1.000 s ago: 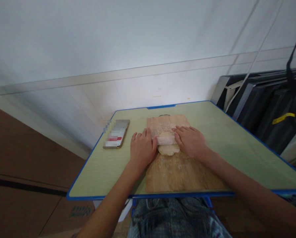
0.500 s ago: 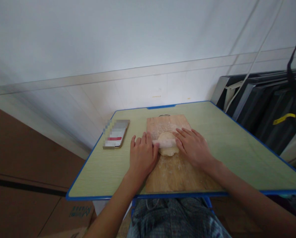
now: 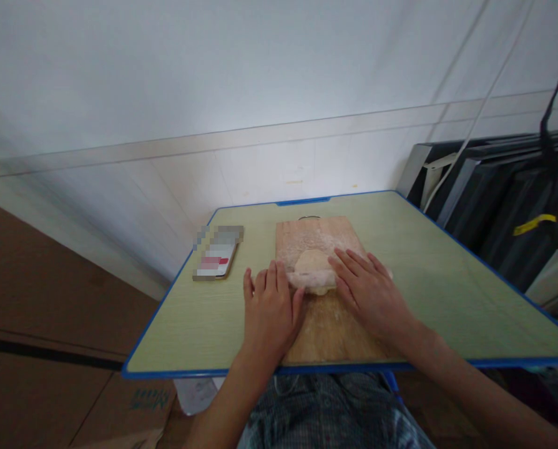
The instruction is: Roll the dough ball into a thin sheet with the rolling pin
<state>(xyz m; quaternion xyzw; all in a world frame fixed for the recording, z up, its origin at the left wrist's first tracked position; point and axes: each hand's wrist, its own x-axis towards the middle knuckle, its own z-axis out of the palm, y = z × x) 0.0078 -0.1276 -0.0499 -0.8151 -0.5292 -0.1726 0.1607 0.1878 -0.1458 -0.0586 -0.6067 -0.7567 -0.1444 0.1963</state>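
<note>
On board (image 3: 335, 333): one dough (image 3: 313, 260), one roller (image 3: 313, 280) under two hands (image 3: 270, 312) (image 3: 371, 298).

A pale, bluish-white wall (image 3: 260, 68) fills the upper view, crossed by a slightly slanting trim strip (image 3: 166, 148). Close to it stands a light-green table (image 3: 199, 333) with a blue edge. Brown cardboard (image 3: 49, 280) with green lettering shows at lower left. At right, dark flat panels (image 3: 494, 187) stand stacked on edge, near a white cable (image 3: 480, 112) and a hanging black strap (image 3: 545, 128). Soft light leaves the lower corners dim.
</note>
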